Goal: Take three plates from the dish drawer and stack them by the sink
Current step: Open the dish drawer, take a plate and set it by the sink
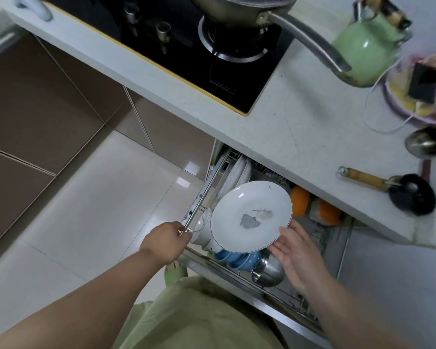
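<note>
I am seeing my pale green clothing (199, 316) filling the bottom edge, nearest the lens. My left hand (165, 244) is closing around the front corner of the dish drawer (202, 197), on its metal rail. My right hand (297, 255) is spread, its fingers (283, 244) apart and touching the near rim of the white plate (251, 215), which is tilting above the drawer. More plates (238, 173) are standing upright at the back, partly hidden under the countertop (300, 117). Blue bowls (237, 258) and a steel cup (268, 270) are lying beneath. The floor (98, 197) to the left is lying open. No sink is showing.
</note>
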